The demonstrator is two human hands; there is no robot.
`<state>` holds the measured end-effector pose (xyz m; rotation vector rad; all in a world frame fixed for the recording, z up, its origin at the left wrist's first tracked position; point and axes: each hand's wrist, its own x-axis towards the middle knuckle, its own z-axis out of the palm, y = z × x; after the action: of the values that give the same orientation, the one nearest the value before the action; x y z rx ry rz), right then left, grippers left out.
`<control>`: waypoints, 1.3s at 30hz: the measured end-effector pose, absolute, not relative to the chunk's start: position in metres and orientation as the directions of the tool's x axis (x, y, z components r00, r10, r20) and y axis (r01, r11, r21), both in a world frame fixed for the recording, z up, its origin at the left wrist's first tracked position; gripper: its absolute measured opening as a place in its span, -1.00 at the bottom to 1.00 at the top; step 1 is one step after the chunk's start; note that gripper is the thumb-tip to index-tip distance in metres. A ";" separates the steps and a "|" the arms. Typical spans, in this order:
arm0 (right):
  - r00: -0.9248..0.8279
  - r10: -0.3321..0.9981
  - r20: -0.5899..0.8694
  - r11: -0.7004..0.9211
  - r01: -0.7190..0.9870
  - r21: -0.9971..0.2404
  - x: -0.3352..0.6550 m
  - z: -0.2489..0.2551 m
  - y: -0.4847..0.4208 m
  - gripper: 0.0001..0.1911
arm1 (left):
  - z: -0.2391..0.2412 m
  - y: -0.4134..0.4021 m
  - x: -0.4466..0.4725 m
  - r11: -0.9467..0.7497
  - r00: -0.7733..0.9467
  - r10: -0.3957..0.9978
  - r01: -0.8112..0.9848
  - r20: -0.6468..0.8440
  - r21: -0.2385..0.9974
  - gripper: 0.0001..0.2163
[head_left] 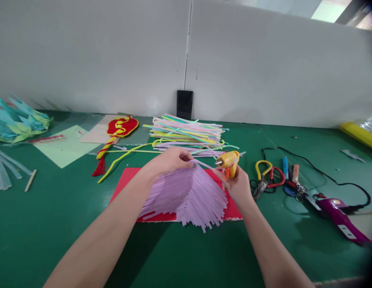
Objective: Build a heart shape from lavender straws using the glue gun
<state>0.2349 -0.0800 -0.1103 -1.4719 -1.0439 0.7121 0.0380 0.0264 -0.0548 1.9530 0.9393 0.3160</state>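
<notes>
A leaf-shaped piece of lilac pipe cleaners (174, 192), its strands fanning from a central ridge, lies over a red sheet (126, 180). At its top, my left hand (174, 158) pinches the end of a lilac pipe cleaner (205, 164) against the piece. My right hand (238, 182) is wrapped round a yellow glue gun (232, 162) with an orange trigger, its nozzle pointing left. The strand stretches across to my right fingertips, which also seem to touch it. Part of the lilac piece is hidden behind my left forearm.
Behind are a heap of coloured pipe cleaners (186, 134) and an upright phone (185, 104). A red-and-yellow fan-shaped ornament (122, 127) lies left. Pliers (261, 186), red-handled scissors (275, 178) and a corded purple tool (338, 218) are right. Green paper (64, 148) lies farther left.
</notes>
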 end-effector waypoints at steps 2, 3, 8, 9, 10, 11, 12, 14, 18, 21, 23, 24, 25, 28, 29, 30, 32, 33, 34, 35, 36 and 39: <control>0.423 0.898 0.125 0.030 0.223 -0.974 0.235 -0.111 -0.080 -0.63 | -0.055 0.027 0.038 -0.279 0.671 0.727 0.480 -0.144 0.832 -0.84; 0.424 0.897 0.128 0.032 0.228 -0.973 0.235 -0.110 -0.080 -0.64 | -0.055 0.027 0.038 -0.274 0.669 0.729 0.478 -0.144 0.835 -0.84; 0.429 0.888 0.164 0.051 0.261 -0.964 0.232 -0.104 -0.081 -0.67 | -0.055 0.026 0.038 -0.248 0.655 0.743 0.461 -0.138 0.852 -0.83; 0.432 0.886 0.171 0.051 0.275 -0.960 0.232 -0.103 -0.082 -0.68 | -0.055 0.026 0.038 -0.242 0.650 0.748 0.457 -0.136 0.856 -0.83; 0.434 0.883 0.178 0.051 0.289 -0.956 0.231 -0.102 -0.082 -0.69 | -0.054 0.026 0.039 -0.236 0.645 0.752 0.455 -0.135 0.859 -0.83; 0.436 0.881 0.183 0.048 0.303 -0.952 0.232 -0.102 -0.082 -0.69 | -0.054 0.026 0.039 -0.231 0.643 0.753 0.455 -0.138 0.860 -0.84; 0.436 0.881 0.183 0.042 0.314 -0.949 0.232 -0.102 -0.083 -0.70 | -0.053 0.025 0.039 -0.227 0.644 0.752 0.456 -0.143 0.861 -0.84; 0.429 0.886 0.175 0.033 0.318 -0.947 0.232 -0.103 -0.083 -0.70 | -0.051 0.024 0.039 -0.223 0.645 0.749 0.457 -0.149 0.861 -0.86; 0.423 0.893 0.154 0.014 0.317 -0.948 0.233 -0.105 -0.084 -0.67 | -0.047 0.022 0.040 -0.222 0.625 0.765 0.483 -0.155 0.847 -0.89; 0.421 0.895 0.145 -0.008 0.341 -0.940 0.232 -0.105 -0.083 -0.67 | -0.045 0.021 0.039 -0.223 0.621 0.768 0.488 -0.156 0.844 -0.90; 0.442 0.885 0.149 -0.019 0.352 -0.936 0.232 -0.106 -0.083 -0.67 | -0.045 0.021 0.039 -0.222 0.619 0.770 0.487 -0.154 0.845 -0.90; 0.455 0.878 0.149 -0.024 0.353 -0.935 0.233 -0.106 -0.083 -0.66 | -0.045 0.021 0.038 -0.219 0.617 0.771 0.487 -0.155 0.846 -0.90; 0.466 0.872 0.147 -0.029 0.349 -0.937 0.233 -0.106 -0.082 -0.64 | -0.044 0.022 0.037 -0.215 0.616 0.772 0.486 -0.157 0.847 -0.90; 0.493 0.862 0.120 -0.033 0.291 -0.956 0.237 -0.107 -0.080 -0.57 | -0.044 0.025 0.033 -0.202 0.605 0.782 0.472 -0.149 0.858 -0.89; 0.501 0.858 0.110 -0.033 0.269 -0.963 0.237 -0.107 -0.080 -0.55 | -0.043 0.025 0.032 -0.200 0.598 0.789 0.468 -0.142 0.861 -0.89; 0.508 0.855 0.104 -0.033 0.254 -0.967 0.238 -0.106 -0.080 -0.53 | -0.042 0.026 0.030 -0.198 0.591 0.795 0.466 -0.137 0.863 -0.88; 0.503 0.858 0.108 -0.029 0.257 -0.966 0.238 -0.105 -0.081 -0.53 | -0.041 0.027 0.027 -0.190 0.573 0.809 0.469 -0.133 0.862 -0.87; 0.493 0.862 0.118 -0.026 0.275 -0.961 0.238 -0.105 -0.082 -0.54 | -0.040 0.027 0.025 -0.186 0.566 0.813 0.473 -0.135 0.861 -0.87; 0.482 0.866 0.131 -0.024 0.302 -0.953 0.237 -0.104 -0.083 -0.55 | -0.039 0.027 0.024 -0.182 0.559 0.819 0.474 -0.134 0.861 -0.87; 0.472 0.870 0.141 -0.027 0.333 -0.943 0.236 -0.104 -0.084 -0.57 | -0.038 0.027 0.023 -0.183 0.553 0.823 0.473 -0.130 0.862 -0.86; 0.463 0.874 0.149 -0.035 0.366 -0.930 0.235 -0.104 -0.085 -0.59 | -0.037 0.027 0.023 -0.188 0.551 0.825 0.475 -0.124 0.860 -0.86; 0.444 0.882 0.160 -0.074 0.464 -0.883 0.232 -0.103 -0.087 -0.63 | -0.033 0.025 0.022 -0.204 0.548 0.828 0.493 -0.120 0.846 -0.86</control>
<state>0.2323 -0.0869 -0.1032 -1.7067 -1.1716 0.5279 0.0224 0.0246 -0.0328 1.8602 1.0807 0.4554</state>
